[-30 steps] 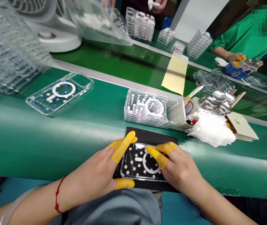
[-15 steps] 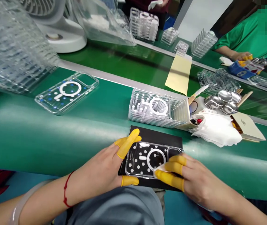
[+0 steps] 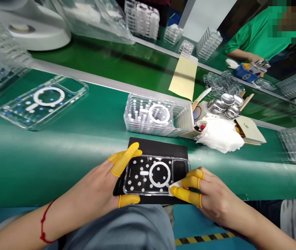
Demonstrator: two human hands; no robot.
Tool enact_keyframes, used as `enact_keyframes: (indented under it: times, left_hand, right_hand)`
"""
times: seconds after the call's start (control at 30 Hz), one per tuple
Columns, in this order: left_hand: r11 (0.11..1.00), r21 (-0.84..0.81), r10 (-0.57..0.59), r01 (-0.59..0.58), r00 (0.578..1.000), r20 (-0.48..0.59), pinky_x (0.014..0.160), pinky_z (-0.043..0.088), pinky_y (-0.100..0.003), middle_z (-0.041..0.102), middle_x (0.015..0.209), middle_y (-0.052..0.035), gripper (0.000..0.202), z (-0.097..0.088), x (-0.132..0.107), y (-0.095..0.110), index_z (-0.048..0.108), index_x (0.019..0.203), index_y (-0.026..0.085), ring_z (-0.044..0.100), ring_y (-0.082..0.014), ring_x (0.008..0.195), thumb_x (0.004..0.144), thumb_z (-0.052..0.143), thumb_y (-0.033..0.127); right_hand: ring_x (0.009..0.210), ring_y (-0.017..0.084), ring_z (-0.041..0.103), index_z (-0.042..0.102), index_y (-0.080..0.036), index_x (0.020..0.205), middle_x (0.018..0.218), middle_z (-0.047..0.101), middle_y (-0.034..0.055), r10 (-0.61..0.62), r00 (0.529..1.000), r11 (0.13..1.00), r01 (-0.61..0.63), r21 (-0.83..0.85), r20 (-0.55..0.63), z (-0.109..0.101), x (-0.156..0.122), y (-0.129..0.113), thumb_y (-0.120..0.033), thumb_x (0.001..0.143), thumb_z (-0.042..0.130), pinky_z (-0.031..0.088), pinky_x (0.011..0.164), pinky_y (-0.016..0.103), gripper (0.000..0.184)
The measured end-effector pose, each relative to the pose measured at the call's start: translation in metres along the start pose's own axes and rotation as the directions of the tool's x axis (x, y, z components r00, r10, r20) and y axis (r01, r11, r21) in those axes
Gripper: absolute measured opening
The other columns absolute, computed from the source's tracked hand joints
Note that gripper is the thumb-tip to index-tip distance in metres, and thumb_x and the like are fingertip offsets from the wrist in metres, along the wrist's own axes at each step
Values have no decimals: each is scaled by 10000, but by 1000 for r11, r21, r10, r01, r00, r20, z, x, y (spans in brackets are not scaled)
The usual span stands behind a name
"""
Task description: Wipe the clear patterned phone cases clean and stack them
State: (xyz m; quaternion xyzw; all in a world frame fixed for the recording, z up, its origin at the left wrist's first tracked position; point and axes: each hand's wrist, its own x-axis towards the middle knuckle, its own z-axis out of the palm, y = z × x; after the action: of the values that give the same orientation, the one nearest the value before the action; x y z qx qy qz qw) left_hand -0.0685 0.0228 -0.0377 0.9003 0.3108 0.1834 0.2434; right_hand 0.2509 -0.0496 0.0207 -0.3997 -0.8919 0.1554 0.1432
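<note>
A clear phone case (image 3: pixel 148 175) with white flowers and a white ring lies face up on a black pad (image 3: pixel 160 146) at the table edge. My left hand (image 3: pixel 106 184), in yellow finger cots, spans the case's left end, thumb at its near edge and fingers at its far edge, gripping it. My right hand (image 3: pixel 202 191), also in yellow finger cots, pinches a small white cloth (image 3: pixel 175 185) against the case's lower right part, beside the ring. Most of the cloth is hidden by the fingers.
Behind the pad is a stack of clear cases (image 3: pixel 150 116), beside white wipes (image 3: pixel 220 135) and metal-topped bottles (image 3: pixel 227 104). A blue-dotted case (image 3: pixel 43 100) lies left. Stacked cases (image 3: pixel 2 59) and a white fan base (image 3: pixel 33 27) stand farther left. A person in green (image 3: pixel 257 38) sits across.
The view has swung right, so everything sits farther left in it. My right hand and the cloth have slid toward the right along the case; my left hand keeps its hold.
</note>
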Motion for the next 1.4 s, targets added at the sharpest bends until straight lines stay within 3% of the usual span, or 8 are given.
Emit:
enact_keyframes:
  times: [0.23,0.37,0.57,0.7,0.8,1.03,1.23,1.4]
  left_hand:
    - [999,6,-32,32,999,-28,1181,528,-447,554,1607,-115,871,3,-4,-4,217,1680,293,573,-333,1451,997,594,680]
    - [997,-23,-78,77,997,-23,1196,513,-452,529,1635,-82,865,5,-6,-6,265,1669,322,571,-338,1452,974,627,687]
    - [996,-22,-86,86,996,-20,1199,507,-465,527,1635,-84,868,4,-7,-6,275,1666,330,590,-336,1431,966,640,689]
    - [998,14,-60,60,998,-21,1209,493,-468,507,1648,-107,851,4,-9,-8,260,1675,302,576,-333,1447,992,615,667]
    - [999,41,19,-18,1000,-24,1193,509,-442,539,1622,-133,852,-3,-5,-8,234,1683,262,582,-332,1445,1008,634,593]
    - [991,84,-97,106,989,-110,839,694,-437,785,1257,-67,376,-32,34,9,545,1445,276,807,-283,1020,1112,412,389]
    - [989,142,-39,48,997,-62,1049,623,-583,670,1477,-116,1090,-9,13,7,380,1580,323,665,-400,1336,674,986,347]
    - [996,82,-29,33,998,-52,1121,573,-521,612,1552,-141,1196,3,-1,1,196,1639,333,628,-357,1397,730,972,290]
  right_hand:
    - [782,220,542,818,-225,1108,881,715,68,93,965,943,-164,-289,-245,32,34,1,-78,1059,465,422,694,368,385]
    - [719,218,475,830,-240,882,826,673,82,131,953,907,-226,-355,-272,24,28,20,-84,1008,529,390,656,365,361]
    - [812,183,565,816,-317,1155,892,703,28,127,988,992,-126,11,-92,10,2,8,-85,1042,545,460,722,330,375]
    - [757,176,563,811,-281,1128,835,687,17,86,996,995,-87,-44,-31,-1,-5,2,-67,1050,486,460,711,335,397]
    - [827,180,626,798,-266,1099,895,699,31,95,984,994,-103,-40,-150,-16,-12,6,-107,1064,491,509,760,326,347]
    - [1049,172,750,703,-286,1256,1166,777,8,344,652,911,-407,71,-675,-17,-3,4,-210,1034,651,576,914,245,240]
    - [925,171,754,741,-221,1167,1024,784,47,220,764,956,-293,-23,-606,20,47,6,-190,1058,604,612,825,255,178]
    - [842,207,686,778,-191,1091,935,785,52,51,813,964,-191,-184,-580,63,76,-27,-177,1118,409,560,776,350,371]
